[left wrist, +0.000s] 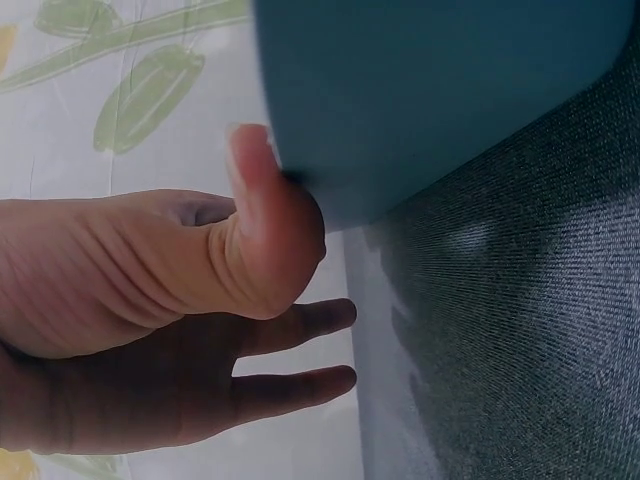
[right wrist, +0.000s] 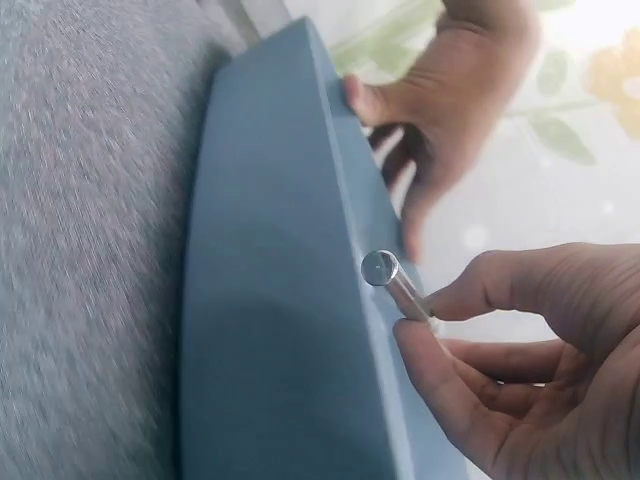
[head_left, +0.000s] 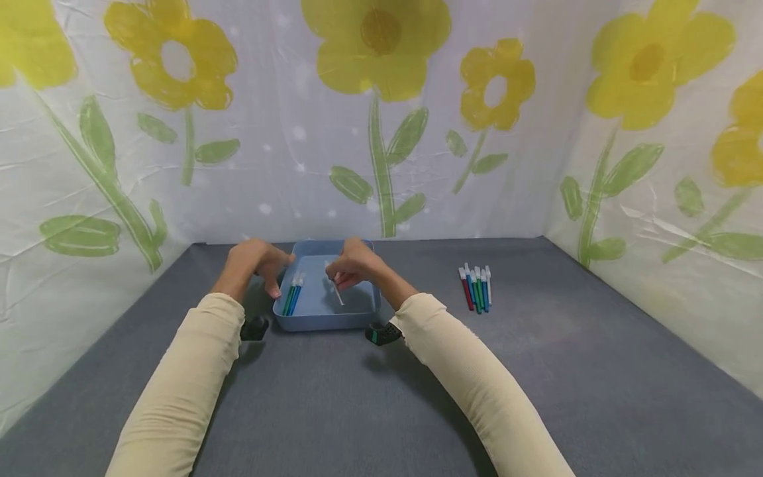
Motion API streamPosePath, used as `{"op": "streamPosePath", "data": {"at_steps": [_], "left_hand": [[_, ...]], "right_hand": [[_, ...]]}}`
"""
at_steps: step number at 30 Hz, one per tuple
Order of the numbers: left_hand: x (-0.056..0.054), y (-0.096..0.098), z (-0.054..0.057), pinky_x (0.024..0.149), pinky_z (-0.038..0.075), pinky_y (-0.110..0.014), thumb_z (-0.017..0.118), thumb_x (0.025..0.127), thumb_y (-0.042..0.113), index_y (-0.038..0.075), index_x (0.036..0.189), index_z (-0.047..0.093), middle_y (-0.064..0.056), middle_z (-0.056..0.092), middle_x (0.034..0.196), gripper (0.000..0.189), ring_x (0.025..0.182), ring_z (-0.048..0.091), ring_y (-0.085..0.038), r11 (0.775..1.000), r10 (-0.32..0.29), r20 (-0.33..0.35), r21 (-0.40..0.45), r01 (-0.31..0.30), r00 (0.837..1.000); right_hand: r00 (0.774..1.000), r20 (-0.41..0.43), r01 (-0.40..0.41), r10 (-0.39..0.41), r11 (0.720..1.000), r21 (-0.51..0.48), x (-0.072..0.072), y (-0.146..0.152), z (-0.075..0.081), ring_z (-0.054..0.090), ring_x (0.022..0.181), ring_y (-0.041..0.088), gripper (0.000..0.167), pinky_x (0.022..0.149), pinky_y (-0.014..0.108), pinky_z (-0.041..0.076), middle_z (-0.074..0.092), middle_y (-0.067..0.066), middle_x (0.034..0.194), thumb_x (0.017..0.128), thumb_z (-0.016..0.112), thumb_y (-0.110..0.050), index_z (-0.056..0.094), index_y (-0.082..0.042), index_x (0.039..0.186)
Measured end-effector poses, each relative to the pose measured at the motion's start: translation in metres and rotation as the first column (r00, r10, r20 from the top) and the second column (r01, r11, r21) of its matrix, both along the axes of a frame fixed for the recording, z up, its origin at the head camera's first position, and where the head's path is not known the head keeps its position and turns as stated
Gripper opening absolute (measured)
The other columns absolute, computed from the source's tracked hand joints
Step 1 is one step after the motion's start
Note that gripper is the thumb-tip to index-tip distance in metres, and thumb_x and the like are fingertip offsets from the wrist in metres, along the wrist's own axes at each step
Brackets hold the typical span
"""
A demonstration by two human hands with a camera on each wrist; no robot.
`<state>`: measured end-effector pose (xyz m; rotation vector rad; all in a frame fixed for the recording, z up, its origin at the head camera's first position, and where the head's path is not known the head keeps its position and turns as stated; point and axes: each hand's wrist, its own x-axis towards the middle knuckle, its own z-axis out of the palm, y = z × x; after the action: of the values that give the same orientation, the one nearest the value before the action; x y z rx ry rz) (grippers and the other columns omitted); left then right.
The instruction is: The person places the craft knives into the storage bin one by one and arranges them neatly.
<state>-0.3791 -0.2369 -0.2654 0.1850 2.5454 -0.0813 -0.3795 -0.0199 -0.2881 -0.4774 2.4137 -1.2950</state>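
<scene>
My right hand [head_left: 356, 265] pinches a pale marker [head_left: 339, 293] between thumb and fingertips over the blue tray [head_left: 328, 322]. In the right wrist view the marker's round end [right wrist: 379, 268] points toward the camera, near the tray's rim. My left hand [head_left: 255, 262] is at the tray's left rim, its fingers extended and spread. Seen from the left wrist, the thumb [left wrist: 275, 230] rests against the tray wall. Green and blue markers [head_left: 293, 298] with white caps lie side by side along the tray's left inside.
To the right of the tray, several markers [head_left: 478, 289] in red, blue, green and white lie grouped on the dark grey table [head_left: 322, 411]. A cloth [head_left: 268, 132] printed with yellow flowers hangs behind and along the sides.
</scene>
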Motion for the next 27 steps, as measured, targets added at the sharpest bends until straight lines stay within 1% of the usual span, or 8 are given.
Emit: {"op": "streamPosePath", "data": {"at_steps": [6,10,13,16,18,22,25,27], "left_hand": [[0.001,-0.001,0.003,0.118,0.041,-0.059,0.083,0.089,0.041,0.003,0.168,0.006,-0.031,0.006,0.173,0.117,0.159,0.021,-0.050,0.999,-0.027,-0.031,-0.019,0.027,0.999],[0.003,0.000,0.003,0.118,0.042,-0.058,0.082,0.090,0.043,0.003,0.168,0.004,-0.031,0.007,0.173,0.117,0.157,0.028,-0.048,1.000,-0.023,-0.016,-0.017,0.022,1.000],[0.003,0.000,0.004,0.119,0.040,-0.059,0.081,0.090,0.044,0.004,0.168,0.005,-0.030,0.007,0.173,0.117,0.158,0.024,-0.048,0.999,-0.022,-0.022,-0.029,0.021,1.000],[0.005,-0.004,0.005,0.121,0.037,-0.061,0.081,0.090,0.044,0.002,0.168,0.007,-0.030,0.009,0.173,0.116,0.159,0.020,-0.049,0.999,-0.038,-0.055,-0.038,0.036,0.998],[0.005,-0.007,0.005,0.120,0.039,-0.060,0.082,0.089,0.044,0.001,0.168,0.007,-0.031,0.010,0.172,0.116,0.158,0.024,-0.049,0.999,-0.043,-0.057,-0.031,0.041,0.997],[0.008,-0.007,0.002,0.120,0.040,-0.058,0.082,0.088,0.046,0.001,0.168,0.007,-0.030,0.011,0.173,0.118,0.158,0.026,-0.048,0.997,-0.074,-0.028,-0.040,0.073,0.997],[0.007,-0.002,0.002,0.119,0.040,-0.059,0.082,0.088,0.047,0.004,0.168,0.009,-0.028,0.011,0.173,0.117,0.159,0.022,-0.049,0.996,-0.073,-0.039,-0.053,0.071,0.997],[0.005,-0.003,0.001,0.117,0.042,-0.059,0.082,0.088,0.047,0.007,0.169,0.009,-0.028,0.011,0.174,0.116,0.158,0.023,-0.049,0.997,-0.049,-0.045,-0.057,0.047,0.998]], "right_hand": [[0.999,0.024,0.042,-0.041,0.999,-0.032,0.002,-0.022,-0.008,0.066,0.057,0.020,0.009,0.080,0.044,0.065,0.067,0.011,0.067,0.091,0.071,0.000,0.070,0.004,0.083],[0.992,0.097,0.085,-0.080,0.995,-0.056,0.006,-0.034,-0.013,0.065,0.058,0.022,0.007,0.085,0.046,0.064,0.066,0.013,0.070,0.089,0.072,0.002,0.069,0.007,0.087],[0.986,0.121,0.121,-0.113,0.991,-0.064,0.008,-0.042,-0.016,0.064,0.058,0.022,0.008,0.088,0.048,0.063,0.065,0.014,0.070,0.089,0.071,0.003,0.067,0.006,0.082],[0.984,0.093,0.161,-0.154,0.984,-0.079,0.010,-0.053,-0.019,0.061,0.056,0.023,0.014,0.090,0.051,0.062,0.062,0.014,0.067,0.088,0.071,0.006,0.063,0.005,0.076],[0.981,0.065,0.188,-0.183,0.980,-0.073,0.012,-0.062,-0.021,0.062,0.057,0.024,0.017,0.088,0.051,0.062,0.062,0.013,0.064,0.087,0.072,0.008,0.061,0.005,0.075],[0.972,0.059,0.233,-0.229,0.970,-0.067,0.018,-0.072,-0.027,0.073,0.073,0.041,0.012,0.085,0.049,0.063,0.065,0.017,0.065,0.087,0.073,0.011,0.061,0.009,0.082],[0.964,0.071,0.262,-0.256,0.959,-0.107,0.021,-0.071,-0.030,0.078,0.093,0.044,0.011,0.085,0.049,0.063,0.074,0.027,0.081,0.086,0.073,0.014,0.065,0.014,0.093],[0.964,0.082,0.263,-0.254,0.954,-0.143,0.022,-0.071,-0.030,0.077,0.096,0.045,0.014,0.086,0.049,0.063,0.076,0.032,0.095,0.086,0.075,0.015,0.066,0.017,0.098]]}}
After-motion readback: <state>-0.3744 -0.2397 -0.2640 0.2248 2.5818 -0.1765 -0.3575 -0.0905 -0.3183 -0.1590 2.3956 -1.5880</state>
